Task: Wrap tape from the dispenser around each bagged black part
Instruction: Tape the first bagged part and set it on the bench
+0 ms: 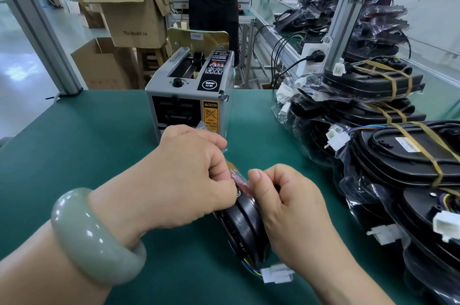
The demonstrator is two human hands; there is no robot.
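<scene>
pale green stone bangle [94,237] on my wrist, bagged black oval part [245,227] pinched on edge just past it
my left hand [184,175] and right hand [291,207] are both curled tight, pinching the bag's crumpled clear plastic at the part's far end. it stands on the green mat [99,143] between them, long axis running back toward me, white connector [276,273] nearest. the grey tape dispenser [189,95] sits straight ahead, just beyond my left hand, so i judge that hand has the shorter reach.

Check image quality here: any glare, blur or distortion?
Head view: wide-angle distortion leans the grey aluminium post; glare streaks the clear bags on the stacked black parts and the pale green bangle; the floor behind is washed out; left hand, right hand and the held bagged black part are sharp.
</scene>
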